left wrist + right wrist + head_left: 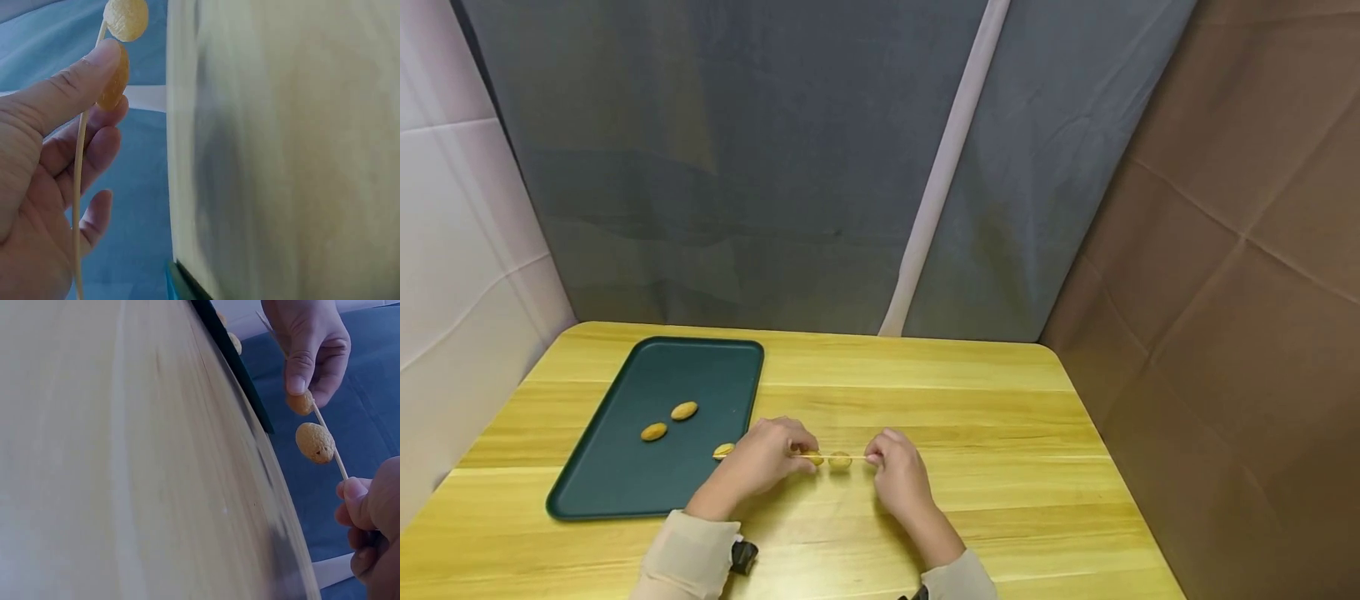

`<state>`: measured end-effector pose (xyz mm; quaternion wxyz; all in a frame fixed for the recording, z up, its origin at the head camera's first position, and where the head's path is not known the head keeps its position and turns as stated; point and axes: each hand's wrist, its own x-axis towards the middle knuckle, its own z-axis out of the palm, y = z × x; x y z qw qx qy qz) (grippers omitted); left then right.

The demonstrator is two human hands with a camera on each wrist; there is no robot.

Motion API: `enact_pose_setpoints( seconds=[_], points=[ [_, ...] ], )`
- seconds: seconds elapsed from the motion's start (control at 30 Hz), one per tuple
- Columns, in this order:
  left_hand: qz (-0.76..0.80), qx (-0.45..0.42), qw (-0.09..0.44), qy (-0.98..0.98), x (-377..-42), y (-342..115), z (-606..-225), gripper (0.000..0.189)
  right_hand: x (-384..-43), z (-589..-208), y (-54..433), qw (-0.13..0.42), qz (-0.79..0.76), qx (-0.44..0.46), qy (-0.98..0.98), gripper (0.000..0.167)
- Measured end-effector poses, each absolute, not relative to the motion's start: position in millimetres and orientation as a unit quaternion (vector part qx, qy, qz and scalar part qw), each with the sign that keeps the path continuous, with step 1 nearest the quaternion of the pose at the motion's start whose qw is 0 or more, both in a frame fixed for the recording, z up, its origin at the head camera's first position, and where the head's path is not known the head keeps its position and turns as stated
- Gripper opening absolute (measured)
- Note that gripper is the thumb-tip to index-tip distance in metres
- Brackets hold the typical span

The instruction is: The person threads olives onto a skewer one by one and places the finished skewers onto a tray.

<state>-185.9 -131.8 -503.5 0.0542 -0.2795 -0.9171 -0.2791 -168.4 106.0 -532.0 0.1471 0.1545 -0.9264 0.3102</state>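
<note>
A thin wooden skewer (pixel 340 465) runs level between both hands, held above the wooden table. Two oval, golden-yellow, wrinkled pieces sit along it. The left hand (pixel 769 454) pinches the nearer, smoother orange piece (pixel 116 84) between thumb and fingers, and the skewer's long free part passes back across its palm. In the gap between the hands sits the other, paler rough piece (pixel 315 443), which has small dark spots near the skewer. The right hand (pixel 898 475) pinches the skewer close to its other end, thumb against fingers.
A dark green rectangular tray (pixel 625 492) lies at left on the table (pixel 1000 500). Two similar yellow ovals (pixel 684 410) are on it, and another (pixel 723 451) shows beside the left wrist near the tray's right rim. Grey, white and brown cloths (pixel 1240 333) surround the table.
</note>
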Motion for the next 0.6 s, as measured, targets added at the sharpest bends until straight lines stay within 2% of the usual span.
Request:
enact_pose_setpoints(
  seconds=[0.17, 0.47, 0.6],
  points=[
    [-0.270, -0.265, 0.044, -0.925, -185, -144, -494, 0.022, -171, -532, 107, 0.127, 0.327, 0.150, -0.924, 0.009],
    [-0.235, -0.239, 0.078, -0.939, -184, -194, -475, 0.019, -176, -534, 119, 0.112, 0.359, 0.134, -0.917, 0.010],
    [-0.240, -0.205, 0.052, -0.948, -185, -219, -480, 0.022, -177, -537, 126, 0.101, 0.370, 0.119, -0.916, 0.010]
  ],
)
